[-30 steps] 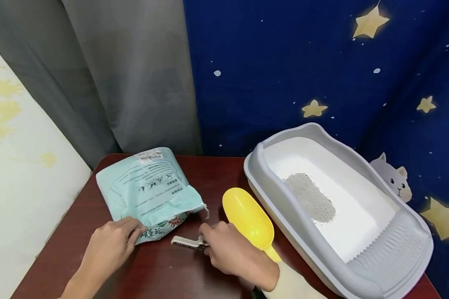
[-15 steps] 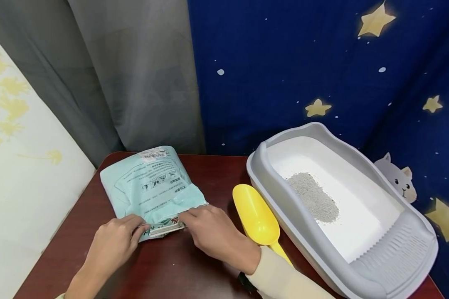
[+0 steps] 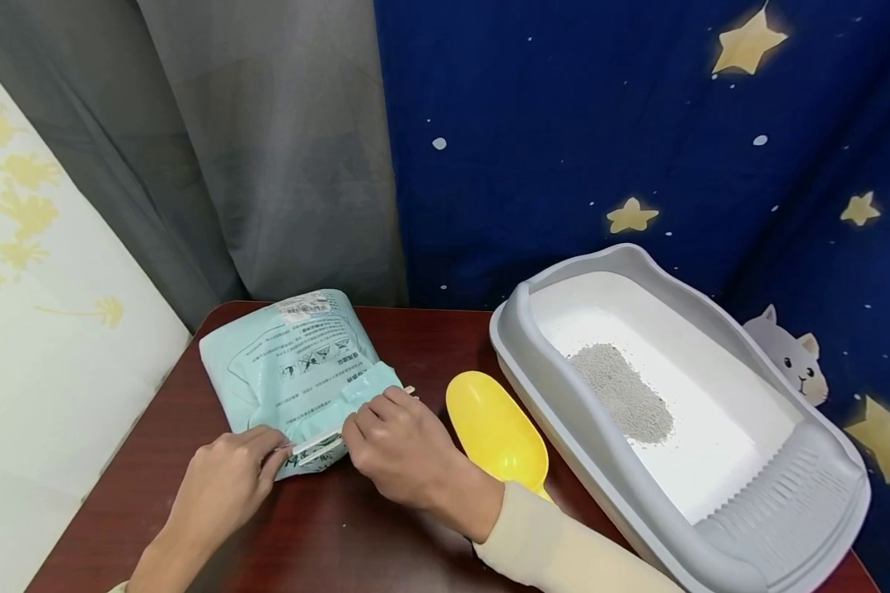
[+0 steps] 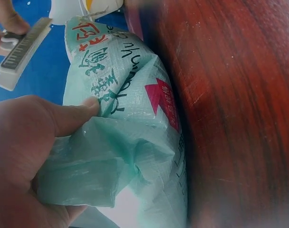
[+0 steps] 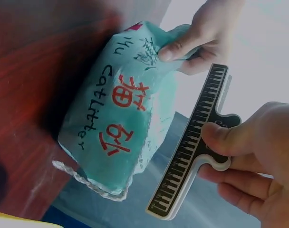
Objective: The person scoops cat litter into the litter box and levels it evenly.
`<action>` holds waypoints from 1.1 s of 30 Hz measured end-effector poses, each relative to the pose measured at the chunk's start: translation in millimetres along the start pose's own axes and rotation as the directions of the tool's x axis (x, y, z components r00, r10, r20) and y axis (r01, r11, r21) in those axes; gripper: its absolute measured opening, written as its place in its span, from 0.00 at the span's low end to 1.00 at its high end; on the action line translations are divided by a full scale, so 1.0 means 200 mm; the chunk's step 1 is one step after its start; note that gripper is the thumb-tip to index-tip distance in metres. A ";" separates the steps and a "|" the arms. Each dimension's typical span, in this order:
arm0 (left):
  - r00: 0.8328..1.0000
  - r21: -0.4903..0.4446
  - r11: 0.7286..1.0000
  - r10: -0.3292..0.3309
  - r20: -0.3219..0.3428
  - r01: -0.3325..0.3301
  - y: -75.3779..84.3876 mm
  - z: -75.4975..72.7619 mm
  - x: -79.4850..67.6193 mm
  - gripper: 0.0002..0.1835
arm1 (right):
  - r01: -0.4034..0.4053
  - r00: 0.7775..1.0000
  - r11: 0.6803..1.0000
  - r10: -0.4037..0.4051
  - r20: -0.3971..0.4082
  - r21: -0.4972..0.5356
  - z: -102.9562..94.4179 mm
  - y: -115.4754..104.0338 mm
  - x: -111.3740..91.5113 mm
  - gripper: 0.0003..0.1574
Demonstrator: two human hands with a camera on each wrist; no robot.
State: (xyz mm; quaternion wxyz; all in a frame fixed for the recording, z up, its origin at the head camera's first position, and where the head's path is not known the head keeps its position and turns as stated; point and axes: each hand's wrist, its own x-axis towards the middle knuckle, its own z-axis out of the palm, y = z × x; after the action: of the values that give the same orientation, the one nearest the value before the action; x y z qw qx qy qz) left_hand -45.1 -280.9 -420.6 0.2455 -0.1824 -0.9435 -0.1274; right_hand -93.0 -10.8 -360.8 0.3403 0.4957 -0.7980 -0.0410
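Note:
A pale green plastic bag of cat litter (image 3: 289,371) lies on the dark red table, its folded mouth toward me. My left hand (image 3: 230,473) pinches the folded corner of that mouth, thumb on top in the left wrist view (image 4: 25,142). A long clip with a piano-key print (image 5: 189,142) is held between thumb and fingers of my right hand (image 3: 400,445). In the head view the pale clip lies along the bag's folded edge, partly hidden by the right hand. Both wrist views show it a little apart from the bag.
A yellow scoop (image 3: 497,432) lies by the right forearm. Beyond it stands a grey-rimmed white litter box (image 3: 712,445) with a patch of grey litter (image 3: 623,395) inside. A twisted white string (image 5: 87,183) hangs from the bag's corner. Curtains (image 3: 304,148) hang behind the table.
My right hand has carried the clip from over the table, up and left, to the bag's folded edge. My left hand keeps its pinch. The scoop has shifted slightly.

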 end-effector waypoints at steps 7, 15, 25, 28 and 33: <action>1.000 -0.013 1.000 0.009 -0.018 -0.009 0.00 0.00 0.00 0.16 | 0.047 0.995 0.996 -0.040 0.097 -0.071 0.08 0.00 0.06 0.14; 1.000 -0.021 1.000 0.007 0.004 -0.007 0.00 -0.01 0.00 0.17 | 0.075 0.990 0.995 -0.066 0.123 -0.068 0.12 -0.02 0.09 0.17; 1.000 -0.023 1.000 0.019 0.012 -0.019 0.00 -0.01 0.01 0.16 | 0.105 0.985 0.994 -0.098 0.144 -0.036 0.14 -0.02 0.08 0.16; 1.000 -0.020 1.000 0.019 0.011 -0.019 0.00 -0.01 0.01 0.16 | 0.123 0.986 0.992 -0.118 0.120 -0.034 0.15 -0.02 0.08 0.17; 1.000 -0.022 1.000 0.020 0.019 -0.019 0.00 0.00 0.01 0.16 | 0.145 0.984 0.989 -0.141 0.106 -0.033 0.18 -0.03 0.08 0.19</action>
State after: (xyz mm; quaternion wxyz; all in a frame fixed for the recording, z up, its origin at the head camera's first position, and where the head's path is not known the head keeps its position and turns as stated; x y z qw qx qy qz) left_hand -45.7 -279.9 -419.0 0.2354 -0.1954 -0.9426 -0.1336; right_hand -113.4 -36.8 -382.2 0.3047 0.5419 -0.7759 -0.1070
